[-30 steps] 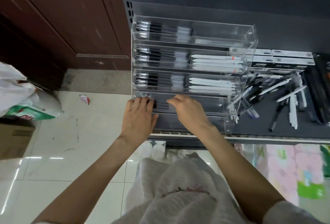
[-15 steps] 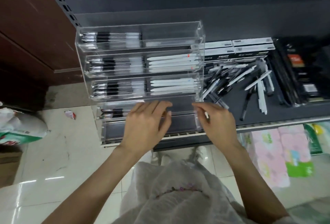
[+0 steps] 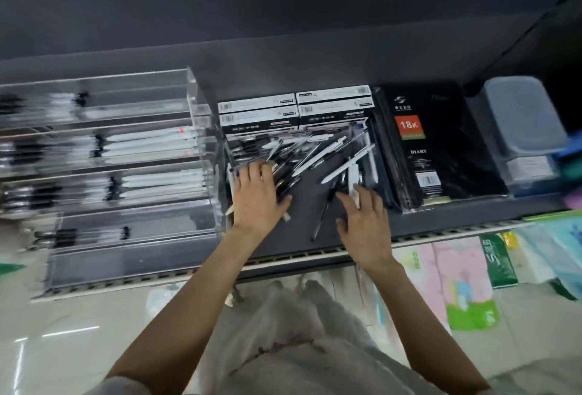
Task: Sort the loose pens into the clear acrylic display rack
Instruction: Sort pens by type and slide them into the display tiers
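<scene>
our left hand [image 3: 256, 197] lies flat with fingers spread on the near side of the loose pens [image 3: 302, 158], which sit heaped on the shelf [image 3: 302, 230] just right of the clear acrylic rack [image 3: 126, 174], while our right hand [image 3: 365, 221] rests open, fingers straight, beside a black pen [image 3: 324, 208] and some white ones near the shelf's front edge, gripping nothing. to do this pick well, we judge it best to gather pens of one kind only, square their tips the same way, and pinch them as a small bundle. we then carry them left to the tier that already holds their match, laying them flat and parallel so none juts over the rack's lip.
</scene>
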Demonstrator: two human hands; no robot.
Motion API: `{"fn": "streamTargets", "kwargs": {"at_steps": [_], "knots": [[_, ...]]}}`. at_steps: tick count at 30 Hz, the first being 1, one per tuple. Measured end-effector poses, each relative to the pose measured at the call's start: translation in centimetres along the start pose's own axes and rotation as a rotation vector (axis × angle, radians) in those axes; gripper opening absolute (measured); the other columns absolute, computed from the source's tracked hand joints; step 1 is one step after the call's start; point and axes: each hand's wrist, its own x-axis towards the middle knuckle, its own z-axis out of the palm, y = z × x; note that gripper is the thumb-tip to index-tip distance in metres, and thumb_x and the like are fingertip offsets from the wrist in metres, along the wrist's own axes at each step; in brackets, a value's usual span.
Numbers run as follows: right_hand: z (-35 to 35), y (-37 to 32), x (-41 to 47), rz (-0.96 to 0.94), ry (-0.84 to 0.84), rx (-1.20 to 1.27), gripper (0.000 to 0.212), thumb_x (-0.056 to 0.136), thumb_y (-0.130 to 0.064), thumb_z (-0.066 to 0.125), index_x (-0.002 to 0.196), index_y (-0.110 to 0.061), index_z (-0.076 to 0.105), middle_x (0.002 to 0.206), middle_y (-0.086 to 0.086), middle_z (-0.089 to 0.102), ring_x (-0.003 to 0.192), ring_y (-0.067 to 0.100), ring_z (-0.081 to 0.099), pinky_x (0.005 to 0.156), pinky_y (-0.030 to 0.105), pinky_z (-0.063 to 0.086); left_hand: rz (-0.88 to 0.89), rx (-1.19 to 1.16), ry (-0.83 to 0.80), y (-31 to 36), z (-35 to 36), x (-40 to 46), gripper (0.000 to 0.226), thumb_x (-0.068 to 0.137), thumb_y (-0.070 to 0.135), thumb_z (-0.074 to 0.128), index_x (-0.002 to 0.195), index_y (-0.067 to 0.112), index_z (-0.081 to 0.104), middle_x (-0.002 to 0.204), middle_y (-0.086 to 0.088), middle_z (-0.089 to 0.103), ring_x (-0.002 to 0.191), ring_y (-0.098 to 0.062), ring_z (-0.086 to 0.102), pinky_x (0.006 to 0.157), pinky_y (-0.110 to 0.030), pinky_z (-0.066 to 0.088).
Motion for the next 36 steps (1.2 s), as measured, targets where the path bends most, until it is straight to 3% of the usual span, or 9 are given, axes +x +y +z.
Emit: {"fn": "streamTargets", "kwargs": {"at_steps": [3, 6, 17, 21, 23, 26, 29, 33, 36], "knots": [[0.2, 1.1, 0.8, 0.01, -0.128, 0.029, 0.06, 0.079, -0.019, 0.071, 0.134, -0.014, 0.048, 0.144, 0.019, 0.034, 0.131, 0.041, 0.033, 0.1, 0.052, 0.038, -0.104, 0.08, -0.073, 0.5, 0.7, 1.2, 0.083, 0.078, 0.047, 0.068, 0.14, 0.009, 0.027, 0.134, -0.014, 0.036, 0.125, -0.032, 0.035, 0.11, -0.042, 0.028], [0.4, 1.6, 1.2, 0.002, -0.204, 0.06, 0.062, 0.088, -0.026, 0.06, 0.143, -0.018, 0.033, 0.152, 0.015, 0.017, 0.139, 0.036, 0.017, 0.108, 0.048, 0.032, -0.13, 0.064, -0.085, 0.3, 1.1, 1.9, 0.071, 0.084, 0.039, 0.065, 0.135, 0.005, 0.029, 0.132, -0.016, 0.039, 0.124, -0.032, 0.038, 0.107, -0.04, 0.031], [1.1, 1.7, 1.9, -0.075, -0.141, 0.076, 0.056, 0.083, -0.021, 0.067, 0.135, -0.016, 0.047, 0.151, 0.018, 0.023, 0.136, 0.04, 0.025, 0.103, 0.048, 0.037, 0.135, 0.299, -0.126, -1.5, 1.1, 3.7, 0.039, 0.093, 0.005, 0.052, 0.129, 0.004, 0.04, 0.125, -0.014, 0.051, 0.118, -0.029, 0.047, 0.102, -0.033, 0.037], [0.6, 1.8, 2.1, -0.091, -0.099, 0.102, 0.053, 0.075, -0.018, 0.075, 0.125, -0.011, 0.057, 0.143, 0.021, 0.038, 0.127, 0.044, 0.039, 0.096, 0.052, 0.043, 0.083, 0.196, -0.125, -0.4, -1.5, 3.8, 0.027, 0.094, 0.005, 0.05, 0.12, 0.005, 0.041, 0.115, -0.013, 0.051, 0.095, -0.037, 0.062, 0.072, -0.043, 0.048], [-0.2, 2.0, 2.3, -0.108, -0.03, 0.171, 0.048, 0.079, -0.019, 0.072, 0.124, -0.011, 0.058, 0.14, 0.02, 0.041, 0.126, 0.043, 0.04, 0.097, 0.053, 0.044, 0.055, -0.032, -0.09, 0.2, -3.5, 3.5, 0.019, 0.099, 0.016, 0.045, 0.115, 0.005, 0.042, 0.104, -0.011, 0.057, 0.08, -0.033, 0.064, 0.064, -0.039, 0.046], [-2.4, 1.7, 3.0, -0.099, 0.051, 0.406, 0.039, 0.089, -0.021, 0.062, 0.126, -0.014, 0.056, 0.139, 0.012, 0.042, 0.126, 0.032, 0.039, 0.104, 0.039, 0.036, -0.14, -0.901, -0.212, 2.3, -6.1, 2.6, 0.015, 0.101, 0.019, 0.044, 0.108, 0.007, 0.05, 0.078, 0.002, 0.061, 0.054, -0.006, 0.054, 0.056, -0.019, 0.044], [-5.0, 0.9, 4.3, -0.065, 0.021, 0.754, 0.033, 0.094, -0.022, 0.056, 0.126, -0.017, 0.056, 0.129, 0.003, 0.052, 0.117, 0.014, 0.049, 0.096, 0.018, 0.033, -0.238, -1.524, -0.408, 3.8, -7.1, 1.6, 0.019, 0.099, 0.016, 0.045, 0.107, 0.007, 0.06, 0.072, 0.003, 0.056, 0.054, -0.006, 0.045, 0.053, -0.016, 0.042], [-7.9, -0.4, 6.1, 0.069, -0.129, 1.224, 0.028, 0.094, -0.021, 0.056, 0.121, -0.027, 0.055, 0.106, -0.007, 0.067, 0.092, 0.002, 0.062, 0.078, 0.018, 0.044, -0.227, -1.733, -0.584, 4.8, -7.0, 0.6, 0.032, 0.089, 0.02, 0.052, 0.117, 0.007, 0.061, 0.071, 0.005, 0.054, 0.055, -0.006, 0.041, 0.053, -0.016, 0.04], [-9.2, -0.7, 7.2, 0.037, -0.217, 1.3, 0.034, 0.092, -0.021, 0.059, 0.124, -0.027, 0.051, 0.099, -0.001, 0.07, 0.081, 0.002, 0.065, 0.081, 0.02, 0.048, -0.223, -1.797, -0.616, 5.3, -6.9, -0.1, 0.039, 0.087, 0.018, 0.053, 0.123, 0.003, 0.056, 0.074, 0.002, 0.056, 0.055, -0.007, 0.042, 0.053, -0.016, 0.04]]}}
